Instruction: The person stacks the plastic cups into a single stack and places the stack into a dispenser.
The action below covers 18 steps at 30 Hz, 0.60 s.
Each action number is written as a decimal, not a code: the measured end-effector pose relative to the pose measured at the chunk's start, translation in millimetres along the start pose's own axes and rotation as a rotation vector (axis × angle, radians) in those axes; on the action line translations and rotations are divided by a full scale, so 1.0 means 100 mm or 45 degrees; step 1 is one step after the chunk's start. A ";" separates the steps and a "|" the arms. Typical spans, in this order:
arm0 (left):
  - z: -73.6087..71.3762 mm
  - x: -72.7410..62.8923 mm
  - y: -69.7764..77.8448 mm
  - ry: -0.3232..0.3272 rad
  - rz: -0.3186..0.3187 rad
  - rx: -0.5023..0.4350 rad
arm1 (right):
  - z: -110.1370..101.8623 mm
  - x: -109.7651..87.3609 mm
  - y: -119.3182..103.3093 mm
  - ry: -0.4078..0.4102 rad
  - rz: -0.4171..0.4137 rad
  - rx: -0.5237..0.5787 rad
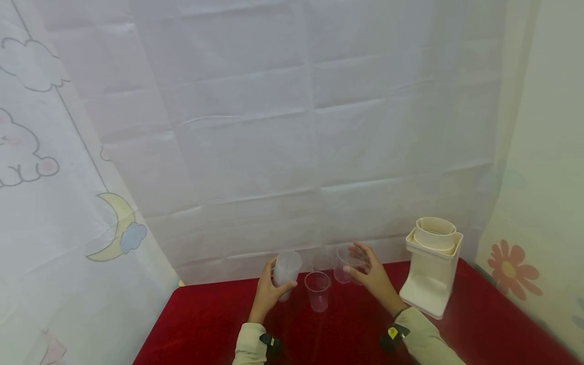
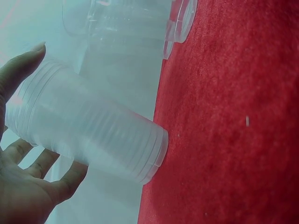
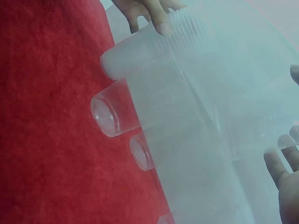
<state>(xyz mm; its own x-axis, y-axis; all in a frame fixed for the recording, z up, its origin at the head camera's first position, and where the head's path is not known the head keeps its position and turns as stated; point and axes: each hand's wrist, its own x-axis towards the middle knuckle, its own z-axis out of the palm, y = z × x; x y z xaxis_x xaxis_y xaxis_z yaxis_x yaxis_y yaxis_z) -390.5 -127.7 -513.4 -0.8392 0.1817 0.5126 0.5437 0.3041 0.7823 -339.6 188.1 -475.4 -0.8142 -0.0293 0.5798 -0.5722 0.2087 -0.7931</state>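
Note:
My left hand (image 1: 269, 293) holds a stack of clear plastic cups (image 2: 93, 121), thumb on one side and fingers on the other. The stack leans in the left wrist view, its lower end close to the red cloth. My right hand (image 1: 371, 276) curves round a single clear cup (image 1: 342, 266), with the thumb in front and fingers seen behind its rim. Between the hands a clear cup (image 1: 318, 293) stands upright on the cloth. Another clear cup (image 1: 322, 261) stands behind it, near the back edge.
A cream plastic stand (image 1: 429, 284) with a round ring (image 1: 435, 234) in its top stands to the right. Red cloth (image 1: 201, 319) covers the table. A creased white sheet (image 1: 255, 152) hangs behind the table, with printed sheets at both sides.

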 end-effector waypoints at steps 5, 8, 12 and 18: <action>-0.01 0.01 -0.02 -0.004 0.002 -0.002 | 0.02 0.04 -0.05 -0.001 0.019 0.044; -0.01 0.01 -0.02 -0.006 0.002 -0.002 | 0.03 0.06 -0.07 -0.006 0.003 0.078; -0.01 0.00 -0.02 -0.006 0.002 -0.003 | 0.03 0.07 -0.07 -0.004 -0.014 0.100; 0.00 0.00 -0.01 0.000 0.008 -0.002 | 0.03 0.07 -0.08 0.001 -0.042 0.102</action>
<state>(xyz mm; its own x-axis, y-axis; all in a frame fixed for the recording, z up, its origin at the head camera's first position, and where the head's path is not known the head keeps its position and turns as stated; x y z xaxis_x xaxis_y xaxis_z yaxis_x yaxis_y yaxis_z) -391.0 -127.9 -514.3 -0.8358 0.1838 0.5174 0.5489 0.3011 0.7798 -341.1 182.7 -465.2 -0.7946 -0.0346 0.6061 -0.6050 0.1289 -0.7858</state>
